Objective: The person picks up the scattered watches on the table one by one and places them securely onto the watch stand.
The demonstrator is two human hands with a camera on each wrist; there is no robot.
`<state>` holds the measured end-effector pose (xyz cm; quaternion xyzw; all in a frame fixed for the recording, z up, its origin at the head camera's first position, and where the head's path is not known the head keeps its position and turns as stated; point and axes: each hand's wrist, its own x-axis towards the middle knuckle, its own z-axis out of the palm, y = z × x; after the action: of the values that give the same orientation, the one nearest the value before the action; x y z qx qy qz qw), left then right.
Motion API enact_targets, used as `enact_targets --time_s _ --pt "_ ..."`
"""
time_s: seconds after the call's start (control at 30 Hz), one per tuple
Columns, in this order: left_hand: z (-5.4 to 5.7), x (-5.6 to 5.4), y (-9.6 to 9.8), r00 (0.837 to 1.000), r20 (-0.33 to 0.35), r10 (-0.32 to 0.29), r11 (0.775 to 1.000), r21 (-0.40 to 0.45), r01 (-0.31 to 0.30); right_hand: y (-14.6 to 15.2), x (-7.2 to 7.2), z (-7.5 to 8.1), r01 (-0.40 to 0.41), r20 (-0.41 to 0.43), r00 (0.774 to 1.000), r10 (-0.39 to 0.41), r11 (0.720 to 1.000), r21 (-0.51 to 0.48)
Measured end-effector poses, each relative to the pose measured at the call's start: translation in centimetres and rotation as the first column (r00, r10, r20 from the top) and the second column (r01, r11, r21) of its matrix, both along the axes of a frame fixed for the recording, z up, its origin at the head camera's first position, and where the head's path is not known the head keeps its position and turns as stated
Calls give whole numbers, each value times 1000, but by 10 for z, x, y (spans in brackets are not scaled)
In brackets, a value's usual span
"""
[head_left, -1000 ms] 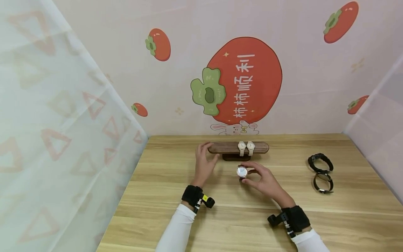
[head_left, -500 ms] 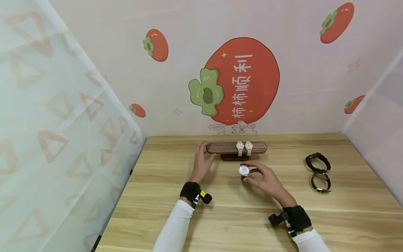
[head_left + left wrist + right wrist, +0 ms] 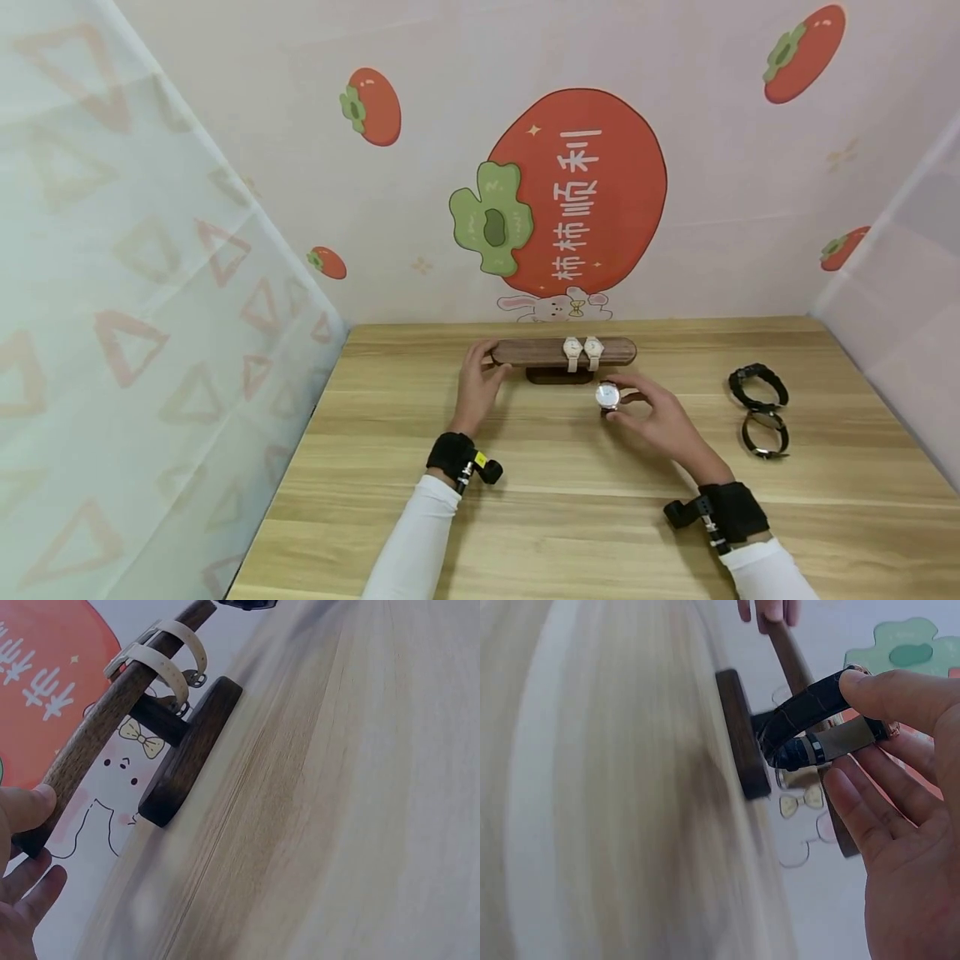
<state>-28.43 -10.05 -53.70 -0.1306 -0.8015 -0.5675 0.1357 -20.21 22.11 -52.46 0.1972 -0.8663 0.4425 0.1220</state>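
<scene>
A wooden watch stand (image 3: 525,352) with a dark base stands near the table's back edge. My left hand (image 3: 477,393) grips its left end; the left wrist view shows the thumb on one side of the bar (image 3: 94,739) and fingers on the other. Two white-strapped watches (image 3: 573,348) sit side by side on the bar, right of its middle. In front of the stand's right part, my right hand (image 3: 663,421) pinches a white-dialled watch (image 3: 607,396) between thumb and fingers. Its dark strap (image 3: 802,709) forms a closed loop in the right wrist view.
On the right of the wooden table (image 3: 570,517) lie two more dark watches, an upper black one (image 3: 737,387) and a lower one (image 3: 746,437), touching each other. A printed backdrop (image 3: 435,200) rises behind the table, with another sheet (image 3: 172,333) along the left.
My right hand has moved to the right and slightly toward the stand with the dark-strapped watch. The left hand has stayed on the stand's end. The view has shifted slightly.
</scene>
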Motion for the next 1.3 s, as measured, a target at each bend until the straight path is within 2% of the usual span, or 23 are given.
enact_targets --time_s 0.2,0.63,0.87,1.07,1.3 --pt "0 0 -1 1000 -6 14 1000 -3 -14 19 -8 1 26 4 1000 -26 1000 18" --pt "-1 -1 0 1000 5 9 1000 22 -9 42 -21 6 60 82 995 -62 998 20" --pt "0 0 -1 1000 9 15 1000 26 -15 50 -29 9 76 36 996 -77 997 19" --pt "0 0 -2 1000 13 14 999 32 -14 52 -34 14 57 8 998 -56 998 -31" --pt "-1 -1 -2 1000 10 21 998 53 -22 55 -39 19 95 60 994 -97 995 37"
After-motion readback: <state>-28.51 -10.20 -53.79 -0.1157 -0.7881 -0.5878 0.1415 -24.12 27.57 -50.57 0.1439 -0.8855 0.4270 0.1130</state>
